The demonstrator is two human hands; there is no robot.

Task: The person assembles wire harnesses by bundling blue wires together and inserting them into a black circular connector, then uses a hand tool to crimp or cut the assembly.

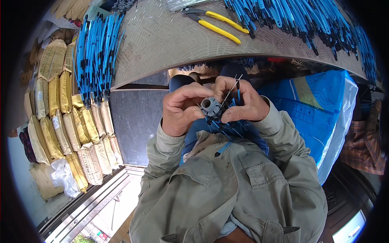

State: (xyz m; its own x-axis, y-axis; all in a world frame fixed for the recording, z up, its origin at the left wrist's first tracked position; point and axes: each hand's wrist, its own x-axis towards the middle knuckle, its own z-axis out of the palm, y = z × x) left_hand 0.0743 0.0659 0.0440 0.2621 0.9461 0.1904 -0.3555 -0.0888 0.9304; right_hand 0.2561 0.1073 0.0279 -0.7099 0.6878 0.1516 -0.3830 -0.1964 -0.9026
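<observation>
A grey hollow cylinder (211,104) with a ribbed rim stands over my lap, its open end up. My left hand (180,106) closes round its left side, thumb against the rim. My right hand (244,99) is curled at its right side, gripping thin metal rods (234,87) that poke up between the fingers; a narrow blue strip (238,95) shows beside them. Below the cylinder, blue strips with black ends (227,128) hang over my lap. What the right fingertips press on is partly hidden.
Yellow-handled cutters (222,25) lie on the table (158,44) in front of me. Bundles of blue strips (293,20) cover its far right, and another bundle (97,56) hangs at the left. Stacked packets (67,117) stand left; a blue plastic sack (312,105) is right.
</observation>
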